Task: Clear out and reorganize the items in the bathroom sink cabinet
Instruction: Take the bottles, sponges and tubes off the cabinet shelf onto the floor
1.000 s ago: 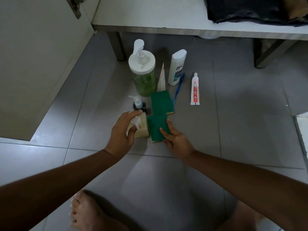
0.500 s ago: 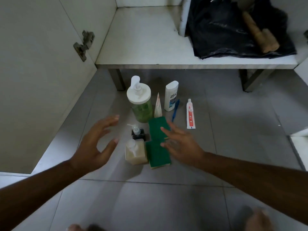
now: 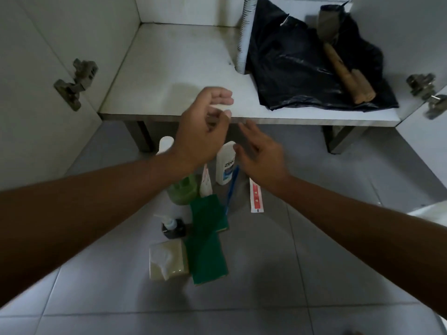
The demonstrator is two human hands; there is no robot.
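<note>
The open sink cabinet has a white shelf (image 3: 174, 76). My left hand (image 3: 203, 126) hovers at the shelf's front edge with its fingers loosely bent and nothing in it. Just below and to the right, my right hand (image 3: 261, 160) is spread, empty, above the floor items. On the grey tiles stand a green pump bottle (image 3: 183, 192), a white shampoo bottle (image 3: 225, 165), a small dark pump bottle (image 3: 174, 228) and a cream soap bottle (image 3: 167, 262). Two green sponges (image 3: 208, 257) lie end to end, with a blue toothbrush (image 3: 231, 189) and a toothpaste tube (image 3: 256, 197) beside them.
A black plastic bag (image 3: 290, 68) with a wooden-handled tool (image 3: 348, 76) on it fills the shelf's right part, beside a white drain pipe (image 3: 245, 32). Cabinet doors stand open on both sides, with hinges (image 3: 75, 83) showing. The shelf rests on short legs.
Both hands let go of the soap bottle and sponge and rose toward the cabinet shelf. My view tilted up, showing the shelf's inside.
</note>
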